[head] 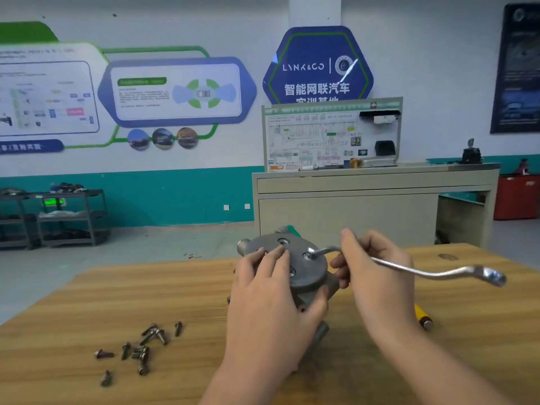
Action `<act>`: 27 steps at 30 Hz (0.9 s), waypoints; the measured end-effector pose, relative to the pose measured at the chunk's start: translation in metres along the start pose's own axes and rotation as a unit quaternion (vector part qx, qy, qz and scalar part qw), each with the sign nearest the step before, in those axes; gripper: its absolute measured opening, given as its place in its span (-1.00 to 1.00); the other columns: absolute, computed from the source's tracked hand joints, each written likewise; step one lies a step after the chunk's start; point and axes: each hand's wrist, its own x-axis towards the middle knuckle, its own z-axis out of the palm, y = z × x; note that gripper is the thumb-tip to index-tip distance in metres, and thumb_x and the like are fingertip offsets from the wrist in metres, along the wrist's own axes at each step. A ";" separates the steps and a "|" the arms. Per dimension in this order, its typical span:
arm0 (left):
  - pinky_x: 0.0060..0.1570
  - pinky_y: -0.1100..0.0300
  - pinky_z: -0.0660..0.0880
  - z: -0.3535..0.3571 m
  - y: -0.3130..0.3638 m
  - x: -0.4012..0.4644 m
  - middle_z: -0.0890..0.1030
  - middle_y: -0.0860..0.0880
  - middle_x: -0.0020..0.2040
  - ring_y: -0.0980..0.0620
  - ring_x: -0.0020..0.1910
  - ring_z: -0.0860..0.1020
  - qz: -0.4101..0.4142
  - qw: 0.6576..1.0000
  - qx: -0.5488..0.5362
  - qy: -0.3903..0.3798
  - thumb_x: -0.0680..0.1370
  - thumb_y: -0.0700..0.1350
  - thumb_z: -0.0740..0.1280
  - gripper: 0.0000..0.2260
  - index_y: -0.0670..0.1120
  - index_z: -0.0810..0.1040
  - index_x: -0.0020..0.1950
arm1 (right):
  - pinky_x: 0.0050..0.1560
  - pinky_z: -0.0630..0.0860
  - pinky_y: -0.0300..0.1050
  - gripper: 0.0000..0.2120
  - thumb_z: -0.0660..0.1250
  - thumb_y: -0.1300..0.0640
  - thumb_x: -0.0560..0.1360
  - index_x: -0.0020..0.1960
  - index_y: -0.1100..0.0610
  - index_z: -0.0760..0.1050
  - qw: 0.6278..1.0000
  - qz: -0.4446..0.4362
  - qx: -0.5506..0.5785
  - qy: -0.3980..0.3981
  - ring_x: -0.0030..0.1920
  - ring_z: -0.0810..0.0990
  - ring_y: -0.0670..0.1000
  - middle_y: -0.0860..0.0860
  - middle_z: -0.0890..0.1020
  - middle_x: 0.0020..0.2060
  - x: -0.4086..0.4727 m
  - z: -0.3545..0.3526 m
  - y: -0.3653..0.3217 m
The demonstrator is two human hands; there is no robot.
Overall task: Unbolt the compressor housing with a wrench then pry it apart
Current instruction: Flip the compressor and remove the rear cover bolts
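Housing: we see the round grey cast-metal compressor housing [287, 266] standing on the pale wooden bench top [87, 311], near its far edge, end cover tilted toward us.

Left hand: our left hand [270, 290] wraps the housing from the 7 o'clock side; the fingers [274, 254] lie flat and close together on the cover face, thumb curled round the rim at 4 o'clock. It steadies the part.

Right hand: our right hand [371, 271] sits at 3 o'clock of the housing, fingers curled round the shank of the long silver double-ended offset ring wrench [409, 268].

Wrench: the near ring is seated on a bolt [308, 255] at about 2 o'clock on the cover; the free ring end hangs out to the right over the bench.

Bolt holes: at least two holes on the cover look empty, one near 12 o'clock, one near 5 o'clock. What sits under the left fingers, we cannot tell.

Loose bolts: a scatter of small dark flanged bolts [140, 349] lies on the bench at 8 o'clock of the housing, well apart from it.

Other tool: a yellow-handled tool [422, 317], mostly hidden behind the right wrist.

Progress: we judge unbolting well advanced, at least this one bolt left. The cover sits closed on the body; prying not yet begun.
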 end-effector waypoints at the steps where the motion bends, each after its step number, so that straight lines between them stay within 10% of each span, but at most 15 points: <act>1: 0.39 0.24 0.14 -0.001 0.000 -0.003 0.37 0.19 0.42 0.12 0.39 0.14 -0.006 1.000 0.002 0.000 0.38 0.41 0.00 -0.23 0.01 0.31 0.47 | -0.52 0.41 -0.12 -0.64 0.34 0.08 0.52 -0.43 0.10 0.41 0.999 -0.031 -0.025 -0.004 -0.53 0.45 -0.07 0.09 0.54 -0.53 -0.007 0.002 -0.001; 9: 0.45 0.04 -0.01 0.005 -0.007 -0.007 0.09 0.12 0.55 0.04 0.53 0.01 0.067 0.992 0.101 -0.032 0.56 0.11 -0.08 -0.43 0.04 -0.09 0.56 | -0.46 0.17 -0.19 -0.73 0.19 0.00 0.48 -0.36 0.02 0.23 0.862 -0.317 -0.390 0.065 -0.45 0.28 0.03 -0.01 0.41 -0.53 -0.039 0.032 -0.015; 16: 0.44 0.12 0.02 0.015 -0.014 -0.008 0.19 0.14 0.52 0.09 0.50 0.06 0.055 0.996 0.063 0.012 0.53 0.19 -0.18 -0.40 0.03 0.14 0.54 | -0.33 0.36 -0.10 -0.67 0.29 0.04 0.48 -0.40 0.04 0.26 0.909 -0.288 -0.287 0.098 -0.37 0.37 0.04 -0.23 0.21 -0.50 -0.051 0.036 -0.008; 21: 0.35 0.36 0.12 -0.002 -0.032 -0.010 0.47 0.12 0.32 0.09 0.33 0.26 0.065 0.994 -0.073 0.051 0.37 0.29 0.27 -0.32 -0.09 0.46 0.36 | -0.28 0.37 -0.27 -0.67 0.33 0.13 0.50 -0.44 0.06 0.53 0.997 -0.035 0.044 0.050 -0.38 0.50 -0.12 -0.06 0.53 -0.51 -0.034 0.018 0.002; 27: 0.34 0.51 0.01 -0.006 -0.059 -0.003 0.37 0.26 0.29 0.29 0.40 0.12 0.118 0.982 -0.144 0.030 0.35 0.30 0.36 -0.33 -0.02 0.43 0.36 | -0.65 0.15 -0.33 -0.79 0.45 -0.03 0.31 -0.31 0.11 0.54 0.924 0.336 0.083 -0.163 -0.61 0.32 -0.12 -0.01 0.46 -0.57 0.036 -0.003 -0.003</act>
